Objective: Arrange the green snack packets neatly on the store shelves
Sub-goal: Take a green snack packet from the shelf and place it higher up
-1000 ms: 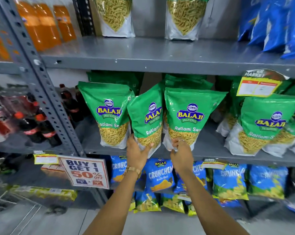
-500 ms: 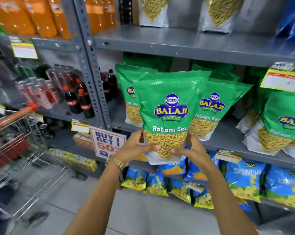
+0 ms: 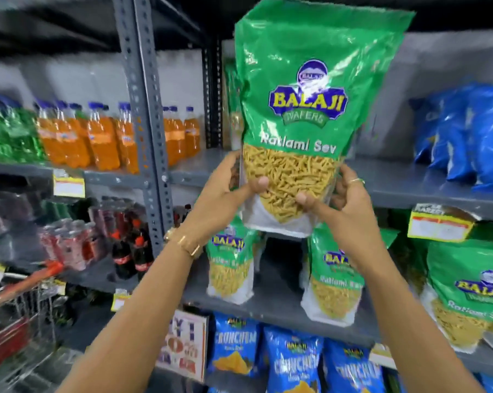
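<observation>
Both forearms reach up from the bottom edge; a gold bracelet sits on the left wrist, a ring on a right finger. Left hand and right hand each grip a lower corner of one green snack packet, thumbs pressed on its clear front window, fingers wrapped behind the sides. Packet upright, label "Balaji Wafers Ratlami Sev" facing the camera, held between the hands and above them, raised in front of the upper shelf, its base just above the shelf edge. Below, on the middle shelf, two more green packets stand: one left, one right, a gap between them directly under the held packet. Further green packets stand to the right on the same shelf. Lowest visible shelf carries blue packets. Left bay: orange drink bottles above, dark cola bottles below. Blue bags sit far right on the upper shelf. A red-handled cart shows at lower left, blurred.
</observation>
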`<act>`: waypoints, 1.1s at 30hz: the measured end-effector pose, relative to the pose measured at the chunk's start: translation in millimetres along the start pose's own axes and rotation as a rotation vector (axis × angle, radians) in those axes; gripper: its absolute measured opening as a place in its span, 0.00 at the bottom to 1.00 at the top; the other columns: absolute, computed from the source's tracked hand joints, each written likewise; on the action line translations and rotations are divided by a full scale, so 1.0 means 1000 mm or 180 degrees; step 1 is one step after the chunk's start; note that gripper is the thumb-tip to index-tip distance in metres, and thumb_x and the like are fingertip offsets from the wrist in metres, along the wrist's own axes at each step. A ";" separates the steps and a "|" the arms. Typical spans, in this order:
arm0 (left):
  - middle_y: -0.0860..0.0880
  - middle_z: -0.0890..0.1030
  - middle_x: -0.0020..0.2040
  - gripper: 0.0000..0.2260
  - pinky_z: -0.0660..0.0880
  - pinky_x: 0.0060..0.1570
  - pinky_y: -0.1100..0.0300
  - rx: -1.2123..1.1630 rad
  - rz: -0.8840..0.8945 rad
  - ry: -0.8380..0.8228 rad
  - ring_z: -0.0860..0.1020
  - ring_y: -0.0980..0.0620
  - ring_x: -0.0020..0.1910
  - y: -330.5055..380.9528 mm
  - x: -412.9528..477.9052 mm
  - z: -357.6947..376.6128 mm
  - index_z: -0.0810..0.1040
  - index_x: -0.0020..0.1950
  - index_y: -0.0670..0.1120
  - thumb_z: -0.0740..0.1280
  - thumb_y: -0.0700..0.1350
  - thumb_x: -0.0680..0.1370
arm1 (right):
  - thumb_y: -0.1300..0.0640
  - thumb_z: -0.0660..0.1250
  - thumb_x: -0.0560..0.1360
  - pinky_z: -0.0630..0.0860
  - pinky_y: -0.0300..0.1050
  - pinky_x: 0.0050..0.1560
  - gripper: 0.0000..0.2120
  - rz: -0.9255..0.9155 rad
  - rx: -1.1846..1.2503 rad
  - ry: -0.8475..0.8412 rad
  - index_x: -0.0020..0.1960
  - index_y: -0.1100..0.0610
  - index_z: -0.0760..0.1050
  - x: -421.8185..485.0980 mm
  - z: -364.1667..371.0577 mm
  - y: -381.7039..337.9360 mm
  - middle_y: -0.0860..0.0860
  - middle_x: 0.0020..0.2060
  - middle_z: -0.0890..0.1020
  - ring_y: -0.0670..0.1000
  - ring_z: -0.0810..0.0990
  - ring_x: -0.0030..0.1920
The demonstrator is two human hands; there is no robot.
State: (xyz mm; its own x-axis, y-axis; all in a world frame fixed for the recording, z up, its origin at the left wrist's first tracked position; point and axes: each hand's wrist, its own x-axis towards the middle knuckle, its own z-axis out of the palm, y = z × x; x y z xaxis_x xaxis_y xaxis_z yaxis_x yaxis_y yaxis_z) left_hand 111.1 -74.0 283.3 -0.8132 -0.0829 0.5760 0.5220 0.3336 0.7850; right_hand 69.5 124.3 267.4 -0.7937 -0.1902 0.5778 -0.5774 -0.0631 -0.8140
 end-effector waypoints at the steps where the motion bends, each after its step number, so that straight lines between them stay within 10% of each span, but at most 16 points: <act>1: 0.55 0.80 0.63 0.21 0.72 0.67 0.48 0.0079 0.0138 0.0058 0.78 0.56 0.63 0.006 0.014 -0.001 0.70 0.66 0.55 0.70 0.52 0.75 | 0.58 0.77 0.66 0.80 0.41 0.56 0.28 -0.0064 0.0044 0.0063 0.61 0.49 0.70 0.016 0.003 -0.003 0.47 0.56 0.83 0.45 0.83 0.56; 14: 0.48 0.71 0.73 0.41 0.67 0.71 0.43 0.0238 0.0126 0.0291 0.69 0.49 0.72 -0.037 0.131 -0.021 0.63 0.75 0.49 0.68 0.67 0.68 | 0.57 0.75 0.69 0.70 0.55 0.70 0.36 -0.0065 -0.0304 0.0004 0.71 0.58 0.61 0.135 0.039 0.024 0.53 0.66 0.76 0.53 0.75 0.66; 21: 0.43 0.76 0.66 0.18 0.70 0.69 0.43 0.0118 -0.0536 0.0583 0.74 0.44 0.67 -0.072 0.178 -0.038 0.69 0.69 0.43 0.64 0.40 0.79 | 0.59 0.74 0.70 0.68 0.39 0.56 0.31 0.0091 -0.0711 -0.0187 0.68 0.57 0.66 0.195 0.074 0.049 0.52 0.59 0.79 0.48 0.75 0.59; 33: 0.39 0.67 0.74 0.26 0.65 0.71 0.44 0.0701 -0.0924 0.0812 0.67 0.39 0.72 -0.125 0.220 -0.050 0.58 0.75 0.41 0.58 0.52 0.82 | 0.57 0.71 0.73 0.70 0.45 0.61 0.32 0.0115 -0.1110 -0.0100 0.73 0.58 0.62 0.243 0.122 0.080 0.58 0.65 0.77 0.59 0.75 0.66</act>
State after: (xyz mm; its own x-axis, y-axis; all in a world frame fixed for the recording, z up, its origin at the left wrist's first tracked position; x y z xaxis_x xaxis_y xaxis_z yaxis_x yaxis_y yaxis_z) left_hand -119.9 -180.7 323.6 -0.8141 -0.4225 0.3984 0.1916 0.4522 0.8711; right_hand -146.4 -46.4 335.8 -0.8118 -0.2167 0.5423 -0.5839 0.2816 -0.7614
